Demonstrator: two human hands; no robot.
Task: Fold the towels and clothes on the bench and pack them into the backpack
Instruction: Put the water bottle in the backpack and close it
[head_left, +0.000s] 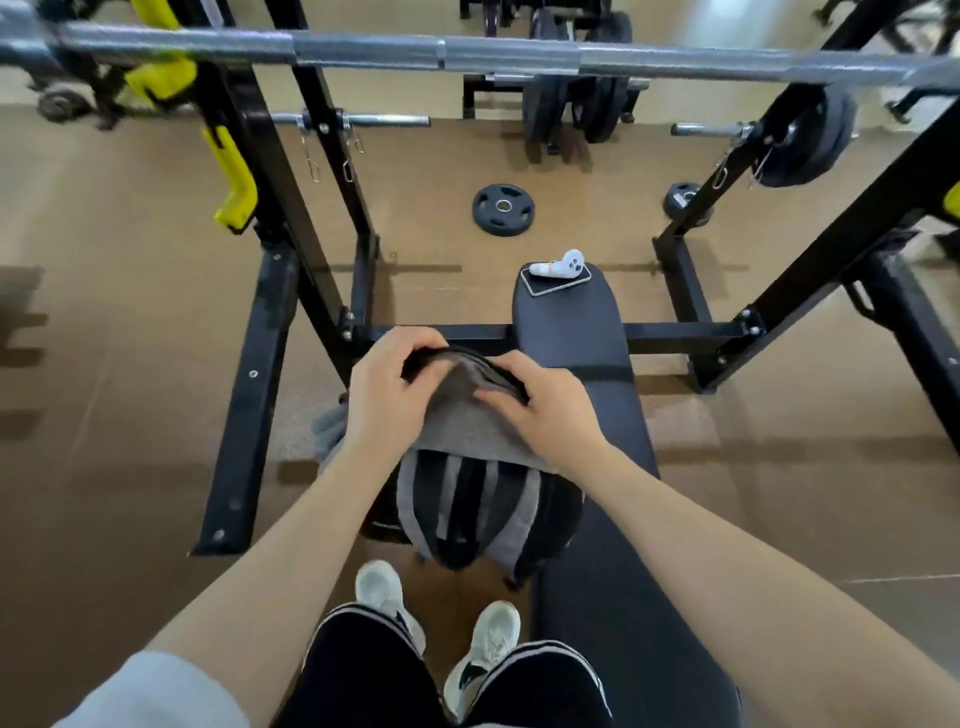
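Both bare forearms are stretched forward and down to the top of the backpack (467, 499), which is propped against the left edge of the bench (597, 395), beside its middle, with its lower end above the floor in front of the two white shoes (384, 597).

The left hand (387, 395) is laid over the backpack's upper left corner; its fingers are curled over and clamped on the black rim of the opening, with the thumb tucked against the grey fabric. The right hand (545, 410) is set on the upper right corner; its fingers are bent and pressed together on the grey flap, and the dark rim is pinched beneath them.

The backpack is seen as grey, with black and lighter grey vertical stripes across its lower panel and grey straps hanging at its sides. A fold of grey cloth (330, 426) is seen bulging out at the backpack's left side, just behind the left wrist; whether it is a towel or a garment cannot be told.

On the far end of the bench, well apart from the backpack, a phone (550, 286) is lain flat with a white controller (563, 265) resting on it.
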